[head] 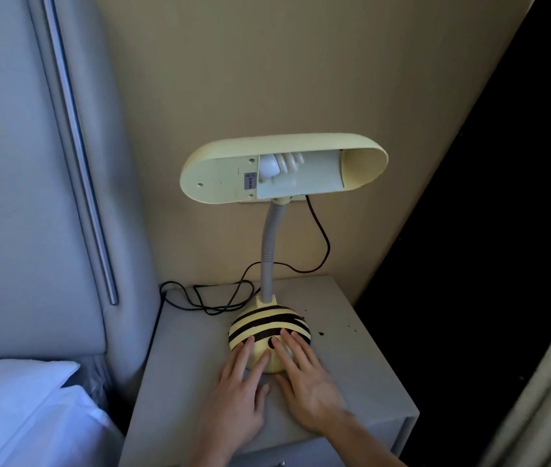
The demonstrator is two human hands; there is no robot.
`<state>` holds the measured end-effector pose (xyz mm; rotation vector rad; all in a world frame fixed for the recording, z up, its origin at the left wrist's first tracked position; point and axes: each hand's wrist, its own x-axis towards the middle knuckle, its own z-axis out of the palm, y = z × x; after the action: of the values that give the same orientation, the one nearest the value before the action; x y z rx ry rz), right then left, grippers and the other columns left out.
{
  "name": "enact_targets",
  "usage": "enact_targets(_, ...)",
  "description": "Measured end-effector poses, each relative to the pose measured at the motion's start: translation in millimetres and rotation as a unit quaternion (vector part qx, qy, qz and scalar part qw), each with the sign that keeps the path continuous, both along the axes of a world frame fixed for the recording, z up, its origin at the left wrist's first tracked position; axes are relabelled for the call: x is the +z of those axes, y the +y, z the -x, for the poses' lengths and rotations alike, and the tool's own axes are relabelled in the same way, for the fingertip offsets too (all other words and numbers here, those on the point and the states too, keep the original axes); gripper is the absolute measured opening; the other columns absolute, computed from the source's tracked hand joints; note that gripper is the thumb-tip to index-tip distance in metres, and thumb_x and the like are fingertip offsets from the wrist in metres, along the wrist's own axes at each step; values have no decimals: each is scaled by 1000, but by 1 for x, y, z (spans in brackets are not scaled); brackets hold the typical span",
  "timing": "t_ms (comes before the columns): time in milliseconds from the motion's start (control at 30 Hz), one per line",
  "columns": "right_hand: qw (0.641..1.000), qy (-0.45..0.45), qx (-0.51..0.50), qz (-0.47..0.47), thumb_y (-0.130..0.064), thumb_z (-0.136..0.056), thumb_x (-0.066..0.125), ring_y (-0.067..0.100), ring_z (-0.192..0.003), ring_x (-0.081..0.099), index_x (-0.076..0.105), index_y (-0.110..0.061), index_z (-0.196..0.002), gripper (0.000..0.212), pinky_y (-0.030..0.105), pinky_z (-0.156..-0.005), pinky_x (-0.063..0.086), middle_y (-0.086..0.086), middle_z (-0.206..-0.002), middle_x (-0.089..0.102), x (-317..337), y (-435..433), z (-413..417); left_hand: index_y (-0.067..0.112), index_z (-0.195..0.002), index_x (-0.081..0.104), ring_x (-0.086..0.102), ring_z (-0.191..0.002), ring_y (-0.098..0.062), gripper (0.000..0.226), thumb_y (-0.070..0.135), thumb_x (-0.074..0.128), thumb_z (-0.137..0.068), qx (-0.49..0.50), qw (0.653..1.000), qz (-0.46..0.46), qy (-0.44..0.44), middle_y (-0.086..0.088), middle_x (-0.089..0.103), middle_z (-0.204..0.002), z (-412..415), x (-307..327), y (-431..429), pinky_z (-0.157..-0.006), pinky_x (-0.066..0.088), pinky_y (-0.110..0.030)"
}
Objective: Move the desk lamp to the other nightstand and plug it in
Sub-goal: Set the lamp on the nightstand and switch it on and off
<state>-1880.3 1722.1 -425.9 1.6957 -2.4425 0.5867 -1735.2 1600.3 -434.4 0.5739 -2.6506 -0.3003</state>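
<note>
A cream desk lamp stands on a grey nightstand [361, 375]. Its round base [267, 326] has dark stripes, a grey flexible neck [269, 251] rises from it, and the long oval shade [284, 166] shows a spiral bulb that is off. A black cord [319, 230] runs from behind the shade, where a white wall plate partly shows, and loops over the back of the nightstand. My left hand [237, 392] and my right hand [304, 382] lie flat with fingers spread, fingertips resting on the front of the base, gripping nothing.
A padded grey headboard [31, 197] stands at the left, with a white pillow [28, 409] below it. The beige wall is behind the lamp. A dark gap and a curtain [543, 399] lie at the right. Dark crumbs dot the nightstand beside the base.
</note>
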Motion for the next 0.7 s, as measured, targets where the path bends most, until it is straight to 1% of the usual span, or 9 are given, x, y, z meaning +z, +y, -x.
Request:
enact_targets(67, 1000, 4, 2, 1, -42, -106, 31, 9, -154, -9, 15, -29, -161, 58, 30, -126, 6, -10, -168, 1, 0, 2, 0, 39, -154, 27, 18, -151, -19, 59, 53, 36, -97, -2, 1000, 0, 8, 12, -2, -167, 0, 1, 1, -115, 35, -39)
enact_targets(200, 1000, -2, 6, 10, -46, -104, 23, 9, -154, -9, 17, -31, -161, 59, 27, -123, -1, -8, -169, 3, 2, 4, -1, 41, -155, 21, 8, -152, -15, 60, 55, 31, -97, 1, 1000, 8, -3, 15, -12, -166, 0, 2, 0, -119, 27, -35)
enact_targets(267, 1000, -2, 7, 9, -46, -105, 24, 10, -155, -8, 18, -31, -161, 58, 29, -124, 2, -7, -169, 3, 3, 5, -2, 41, -155, 20, 6, -152, -14, 60, 55, 31, -98, 3, 1000, 12, -7, 15, -13, -166, 0, 3, 0, -120, 25, -34)
enact_targets(400, 1000, -9, 6, 16, -39, -106, 32, 12, -154, -6, 22, -31, -160, 55, 34, -125, 8, -7, -168, 6, 5, 5, -2, 42, -155, 20, 6, -152, -13, 61, 56, 31, -97, 3, 1000, 10, -8, 16, -14, -165, 0, 2, 0, -120, 23, -33)
enact_targets(467, 1000, -10, 3, 13, -38, -107, 32, 11, -154, -7, 21, -31, -160, 55, 32, -125, 7, -8, -168, 5, 5, 4, -2, 43, -155, 18, 5, -152, -13, 61, 57, 29, -97, 5, 1000, 11, -9, 17, -15, -165, 1, 1, -1, -119, 22, -32)
enact_targets(533, 1000, -3, 0, 2, -37, -107, 31, 10, -153, -12, 18, -33, -160, 55, 32, -125, 5, -9, -168, 0, 4, 4, -1, 43, -155, 16, 6, -152, -14, 61, 57, 30, -97, 4, 1000, 8, -9, 16, -14, -165, 1, 0, -2, -119, 22, -34)
enact_targets(633, 1000, 13, -2, -10, -38, -108, 33, 13, -152, -14, 16, -33, -160, 56, 36, -125, 4, -8, -166, -4, 3, 3, -2, 45, -155, 11, 7, -152, -15, 62, 54, 33, -98, -1, 1000, 3, -8, 14, -12, -166, 2, -1, -2, -120, 22, -36)
enact_targets(700, 1000, 9, -9, -17, -42, -106, 28, 13, -152, -12, 11, -36, -160, 57, 39, -124, 1, -10, -166, -5, 2, 2, -3, 49, -154, 3, 4, -153, -14, 63, 56, 31, -98, 3, 1000, 6, -10, 15, -13, -166, 3, -2, -3, -120, 18, -36)
